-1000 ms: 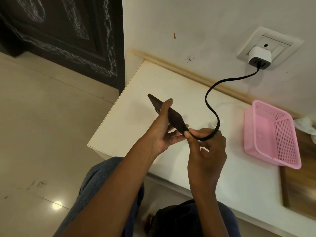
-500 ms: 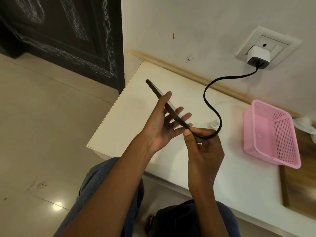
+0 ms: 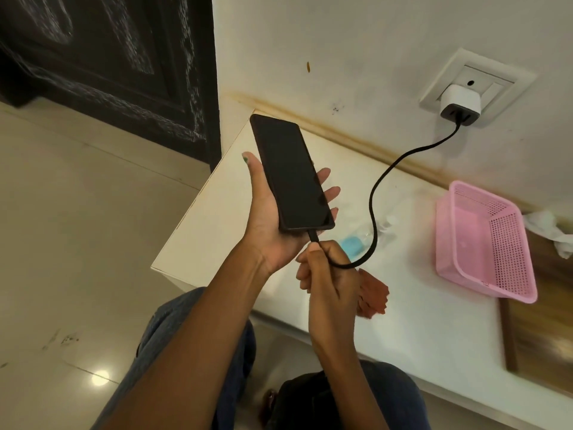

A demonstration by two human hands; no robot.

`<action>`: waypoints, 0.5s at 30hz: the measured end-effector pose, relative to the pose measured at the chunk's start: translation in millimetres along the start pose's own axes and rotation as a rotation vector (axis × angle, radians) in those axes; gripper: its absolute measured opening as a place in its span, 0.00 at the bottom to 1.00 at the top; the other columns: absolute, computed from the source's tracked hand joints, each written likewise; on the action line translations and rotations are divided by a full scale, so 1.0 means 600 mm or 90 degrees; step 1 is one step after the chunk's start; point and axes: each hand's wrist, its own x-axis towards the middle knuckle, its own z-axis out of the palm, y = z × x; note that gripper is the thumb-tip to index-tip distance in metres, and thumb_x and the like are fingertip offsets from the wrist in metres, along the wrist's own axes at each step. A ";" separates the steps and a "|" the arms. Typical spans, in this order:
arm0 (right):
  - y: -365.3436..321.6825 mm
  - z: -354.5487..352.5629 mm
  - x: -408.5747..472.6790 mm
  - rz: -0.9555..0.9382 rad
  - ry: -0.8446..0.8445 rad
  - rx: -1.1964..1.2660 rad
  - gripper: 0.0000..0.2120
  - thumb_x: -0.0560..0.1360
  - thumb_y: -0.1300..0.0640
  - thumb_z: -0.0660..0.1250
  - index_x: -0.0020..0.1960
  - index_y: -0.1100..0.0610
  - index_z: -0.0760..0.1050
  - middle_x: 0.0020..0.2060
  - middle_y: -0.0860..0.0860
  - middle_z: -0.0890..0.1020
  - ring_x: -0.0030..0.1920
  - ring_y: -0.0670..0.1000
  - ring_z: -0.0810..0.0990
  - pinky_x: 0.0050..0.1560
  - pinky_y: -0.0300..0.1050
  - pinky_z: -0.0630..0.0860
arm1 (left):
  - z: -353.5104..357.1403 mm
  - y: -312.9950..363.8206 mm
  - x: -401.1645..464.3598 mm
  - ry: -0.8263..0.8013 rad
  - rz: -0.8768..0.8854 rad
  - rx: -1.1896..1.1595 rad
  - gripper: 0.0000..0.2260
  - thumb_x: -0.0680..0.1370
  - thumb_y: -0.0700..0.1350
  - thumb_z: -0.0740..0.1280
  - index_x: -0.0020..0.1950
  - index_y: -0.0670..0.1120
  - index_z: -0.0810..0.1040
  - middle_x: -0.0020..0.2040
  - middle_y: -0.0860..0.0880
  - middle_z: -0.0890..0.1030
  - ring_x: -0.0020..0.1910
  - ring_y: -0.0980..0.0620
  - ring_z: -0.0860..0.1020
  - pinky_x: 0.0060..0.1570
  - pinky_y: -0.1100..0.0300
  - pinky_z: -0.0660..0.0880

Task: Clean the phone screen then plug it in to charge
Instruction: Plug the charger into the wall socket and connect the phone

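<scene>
My left hand (image 3: 266, 218) holds a black phone (image 3: 290, 172) above the white table, dark screen facing up, thumb on its left edge and fingers on its right edge. A black cable (image 3: 376, 209) is plugged into the phone's bottom end. My right hand (image 3: 328, 268) pinches the cable just below the plug. From there the cable loops up to a white charger (image 3: 460, 102) in the wall socket (image 3: 479, 80). A reddish-brown cloth (image 3: 373, 296) lies on the table under my right hand.
A pink plastic basket (image 3: 483, 243) sits on the white table (image 3: 412, 308) at the right. A small clear bottle with blue liquid (image 3: 353, 245) lies behind my right hand. White crumpled tissue (image 3: 548, 228) lies past the basket. A dark door (image 3: 108, 66) stands at the left.
The phone has turned from edge-on to screen up. The cable's plug now sits in its bottom port. A cloth and a blue bottle have come into sight on the table.
</scene>
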 end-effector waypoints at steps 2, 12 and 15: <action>0.003 0.007 -0.005 -0.019 0.010 -0.034 0.11 0.75 0.53 0.59 0.34 0.54 0.72 0.26 0.52 0.73 0.27 0.44 0.71 0.28 0.31 0.68 | -0.001 0.001 -0.002 -0.012 -0.001 -0.012 0.38 0.73 0.73 0.50 0.70 0.47 0.70 0.56 0.44 0.82 0.50 0.45 0.83 0.49 0.50 0.79; 0.021 0.001 0.005 -0.102 0.031 -0.149 0.12 0.75 0.52 0.58 0.33 0.44 0.66 0.25 0.39 0.72 0.28 0.42 0.72 0.26 0.29 0.66 | 0.001 -0.011 -0.002 -0.029 -0.020 -0.055 0.36 0.75 0.70 0.52 0.70 0.45 0.70 0.58 0.42 0.79 0.47 0.45 0.82 0.48 0.50 0.78; 0.026 -0.002 0.007 -0.080 0.023 -0.157 0.12 0.75 0.51 0.58 0.33 0.45 0.66 0.25 0.42 0.72 0.27 0.43 0.72 0.26 0.31 0.65 | 0.001 -0.013 0.000 -0.013 -0.009 -0.025 0.36 0.75 0.70 0.51 0.70 0.45 0.70 0.58 0.42 0.80 0.47 0.44 0.82 0.50 0.49 0.77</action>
